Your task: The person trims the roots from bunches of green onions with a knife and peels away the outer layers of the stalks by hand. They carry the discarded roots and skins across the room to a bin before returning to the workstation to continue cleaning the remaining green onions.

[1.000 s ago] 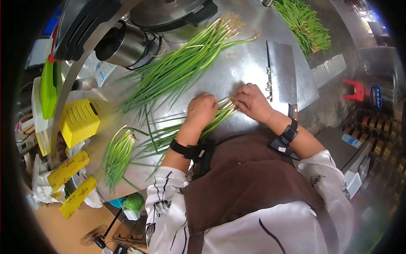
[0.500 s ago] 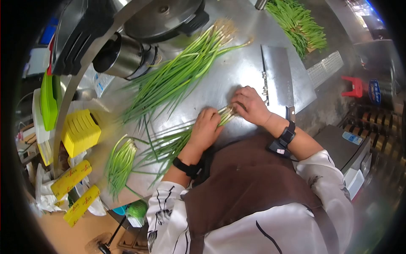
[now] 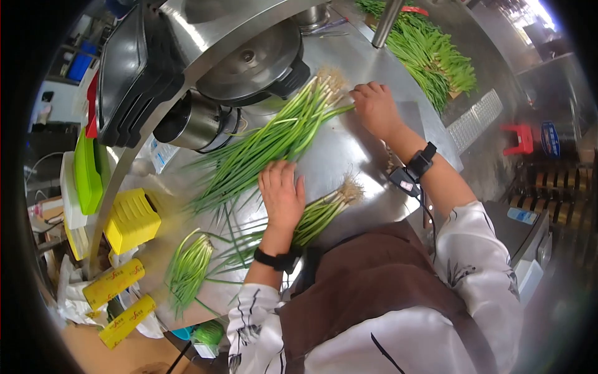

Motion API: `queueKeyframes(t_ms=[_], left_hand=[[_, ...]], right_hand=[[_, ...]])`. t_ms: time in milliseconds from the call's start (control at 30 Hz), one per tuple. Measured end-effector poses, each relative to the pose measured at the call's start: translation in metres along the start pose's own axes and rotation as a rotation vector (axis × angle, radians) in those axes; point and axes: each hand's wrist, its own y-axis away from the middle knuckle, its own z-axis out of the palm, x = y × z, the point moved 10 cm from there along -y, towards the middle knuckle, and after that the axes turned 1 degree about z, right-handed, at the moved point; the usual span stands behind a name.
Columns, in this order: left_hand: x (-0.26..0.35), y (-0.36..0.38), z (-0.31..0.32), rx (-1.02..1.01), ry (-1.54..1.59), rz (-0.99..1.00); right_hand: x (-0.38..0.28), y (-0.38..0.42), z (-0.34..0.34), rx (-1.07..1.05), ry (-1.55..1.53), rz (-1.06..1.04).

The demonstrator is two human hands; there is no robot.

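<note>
A large bundle of green onions [image 3: 268, 140] lies across the metal table, its roots toward the top. My left hand [image 3: 281, 194] rests with fingers spread at the lower edge of that bundle. My right hand [image 3: 377, 109] is beside the root end, fingertips bent near one stalk; what they pinch, if anything, is too small to tell. Nearer my apron lies a smaller bunch of green onions [image 3: 321, 215] with its roots to the right, partly hidden by my left forearm. A short trimmed bunch [image 3: 189, 268] is at the left. The cleaver [image 3: 412, 118] is partly covered by my right arm.
A pot with a lid [image 3: 249, 59] and a steel kettle [image 3: 187, 124] stand behind the onions. A yellow basket [image 3: 132, 221] and yellow boxes [image 3: 114, 283] are at the left. Leafy greens [image 3: 433, 59] lie beyond the table, near a red stool [image 3: 518, 139].
Both hands have left the smaller bunch and moved up toward the large bundle. The smaller bunch now lies loose with its roots showing. The whole view has shifted.
</note>
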Motion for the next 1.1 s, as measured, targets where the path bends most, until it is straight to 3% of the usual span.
queueKeyframes(t_ms=[100,300,400,600,800,933,1000,1100], left_hand=[[-0.009,-0.024,0.009,-0.011,-0.072,0.017],[-0.041,-0.055,0.012,0.063,-0.168,-0.064],[-0.076,-0.052,0.032,0.003,-0.275,-0.164],[-0.093,-0.066,0.029,-0.054,-0.172,-0.158],[-0.087,-0.067,0.009,0.015,0.018,-0.156],[-0.081,-0.052,-0.003,-0.052,0.273,-0.313],[-0.053,-0.061,-0.014,-0.036,0.224,-0.137],[-0.035,-0.068,0.001,-0.113,0.274,-0.016]], right_hand=[[-0.022,-0.017,0.018,-0.067,-0.244,-0.099],[-0.016,-0.06,0.047,0.039,-0.249,-0.08],[-0.025,-0.069,0.055,0.042,-0.205,-0.22],[-0.03,-0.077,0.094,-0.233,-0.048,-0.274],[-0.03,-0.072,0.033,-0.096,-0.308,-0.336],[-0.031,-0.052,0.019,-0.313,-0.691,-0.15],[-0.036,-0.042,0.016,-0.352,-0.936,-0.085],[-0.034,-0.017,0.043,-0.692,-1.359,0.313]])
